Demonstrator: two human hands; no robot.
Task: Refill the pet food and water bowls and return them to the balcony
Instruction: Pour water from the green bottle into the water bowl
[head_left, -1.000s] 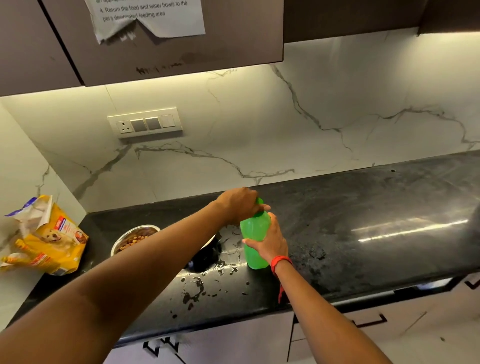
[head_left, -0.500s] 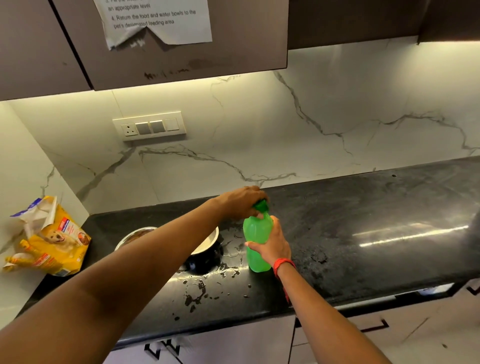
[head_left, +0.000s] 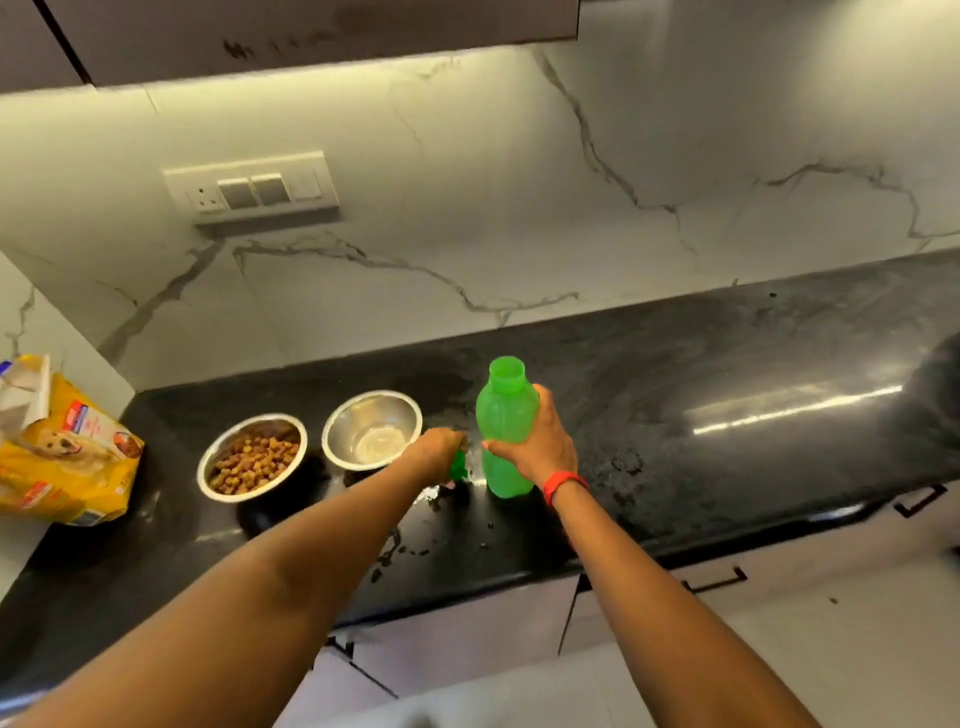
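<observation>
A green plastic bottle (head_left: 503, 415) stands upright on the black counter (head_left: 727, 415), its mouth uncapped. My right hand (head_left: 537, 441) grips its middle. My left hand (head_left: 434, 457) holds the green cap (head_left: 458, 464) low over the counter, just left of the bottle. A steel bowl (head_left: 252, 457) filled with brown kibble sits to the left. Beside it a second steel bowl (head_left: 372, 430) shows only a little water at its bottom.
A yellow pet food bag (head_left: 62, 457) lies at the counter's far left corner. Water drops are spattered on the counter in front of the bowls. A switch plate (head_left: 254, 189) is on the marble wall. Cabinet drawers run below the counter edge.
My left hand has taken the cap off the bottle and lowered it to the counter on the left. The bottle mouth is now bare. Both bowls have come into full view.
</observation>
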